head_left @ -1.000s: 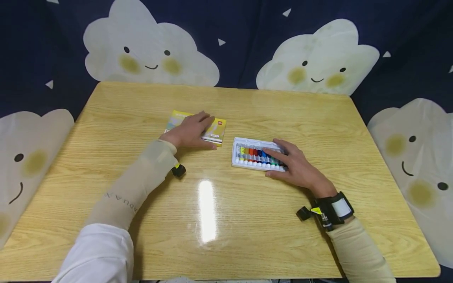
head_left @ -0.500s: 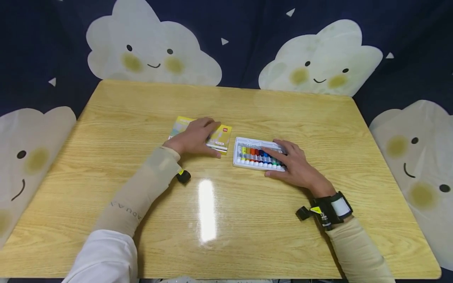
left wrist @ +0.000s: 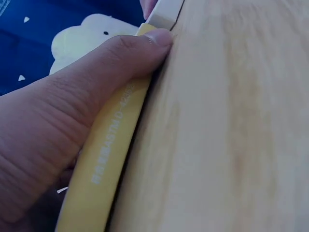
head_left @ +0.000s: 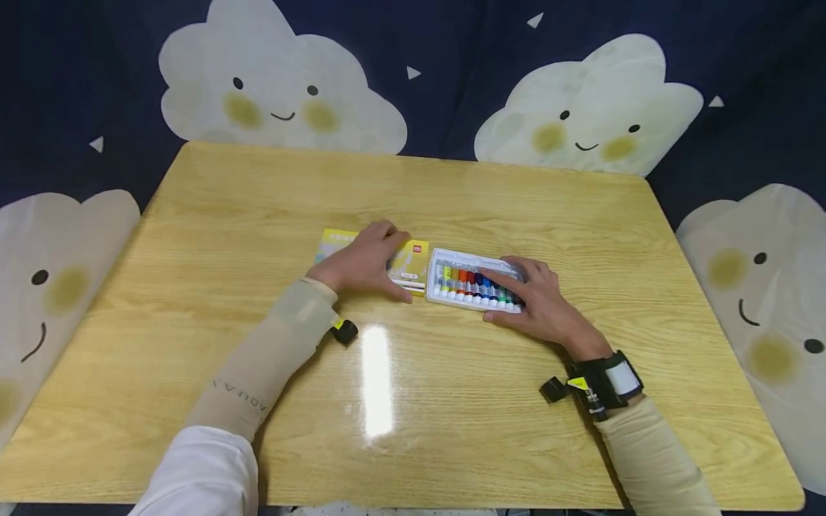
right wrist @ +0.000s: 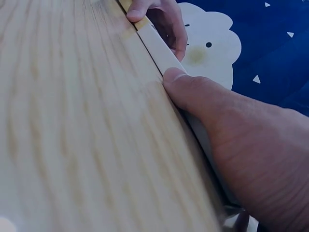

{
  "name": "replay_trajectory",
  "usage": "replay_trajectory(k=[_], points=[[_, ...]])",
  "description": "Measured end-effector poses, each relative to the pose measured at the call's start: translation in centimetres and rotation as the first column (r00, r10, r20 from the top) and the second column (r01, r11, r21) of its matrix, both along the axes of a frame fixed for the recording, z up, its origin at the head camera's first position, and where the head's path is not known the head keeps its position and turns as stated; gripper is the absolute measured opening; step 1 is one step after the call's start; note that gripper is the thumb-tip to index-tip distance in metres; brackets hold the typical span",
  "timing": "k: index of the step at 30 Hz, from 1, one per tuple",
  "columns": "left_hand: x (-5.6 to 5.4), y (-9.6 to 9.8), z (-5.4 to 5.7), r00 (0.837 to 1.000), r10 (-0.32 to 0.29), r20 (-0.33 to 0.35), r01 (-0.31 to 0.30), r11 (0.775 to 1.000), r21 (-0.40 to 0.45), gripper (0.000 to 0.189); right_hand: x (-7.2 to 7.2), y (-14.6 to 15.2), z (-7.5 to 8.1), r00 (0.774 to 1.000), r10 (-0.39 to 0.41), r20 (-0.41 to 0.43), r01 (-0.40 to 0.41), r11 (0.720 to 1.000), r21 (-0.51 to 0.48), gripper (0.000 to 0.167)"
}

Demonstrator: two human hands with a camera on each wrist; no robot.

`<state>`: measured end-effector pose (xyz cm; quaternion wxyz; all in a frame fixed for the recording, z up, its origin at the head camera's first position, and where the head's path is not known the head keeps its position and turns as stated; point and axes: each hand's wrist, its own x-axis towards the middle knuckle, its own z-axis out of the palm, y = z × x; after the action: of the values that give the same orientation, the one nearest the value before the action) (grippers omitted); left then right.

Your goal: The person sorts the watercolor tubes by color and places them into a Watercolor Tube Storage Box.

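A flat yellow cardboard box lies on the table under my left hand, which grips it with the thumb on the front edge and fingers over the far side. Close against its right end is a white plastic tray holding a row of coloured paint tubes. My right hand holds the tray's right end, thumb at the front and index finger lying over the tubes. In the left wrist view, the thumb presses the box's printed side. The right palm hides part of the tubes.
The wooden table spreads out on all sides of the box and tray. A dark blue curtain with white clouds hangs behind its far edge. Small black cameras stick out from the wrists.
My left hand has slid the yellow box right and toward me, closing the gap to the tray and lining it up beside it. The right hand and tray stay almost still.
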<state>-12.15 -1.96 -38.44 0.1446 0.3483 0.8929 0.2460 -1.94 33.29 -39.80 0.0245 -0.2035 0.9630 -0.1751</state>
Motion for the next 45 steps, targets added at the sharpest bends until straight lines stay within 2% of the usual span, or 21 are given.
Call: replay_trajectory(k=[5, 10, 35, 45], points=[[0.17, 0.39, 0.11, 0.998, -0.035, -0.054, 0.035, 0.999, -0.013, 0.116, 0.3, 0.04, -0.03, 1.0, -0.02, -0.017, 0.02, 1.0, -0.002, 0.082], [0.41, 0.57, 0.07, 0.994, -0.038, -0.104, 0.035, 0.999, -0.025, 0.114, 0.34, -0.06, -0.1, 0.999, -0.03, -0.016, 0.03, 1.0, 0.0, 0.082], [0.48, 0.34, -0.07, 0.994, -0.046, -0.094, 0.045, 0.999, -0.005, 0.115, 0.15, -0.09, -0.11, 0.999, -0.031, -0.027, 0.031, 1.0, -0.003, 0.08], [0.94, 0.78, -0.1, 0.995, -0.057, -0.081, 0.054, 0.998, -0.039, 0.117, 0.25, -0.19, -0.08, 0.999, -0.025, -0.03, 0.025, 1.0, -0.001, 0.08]])
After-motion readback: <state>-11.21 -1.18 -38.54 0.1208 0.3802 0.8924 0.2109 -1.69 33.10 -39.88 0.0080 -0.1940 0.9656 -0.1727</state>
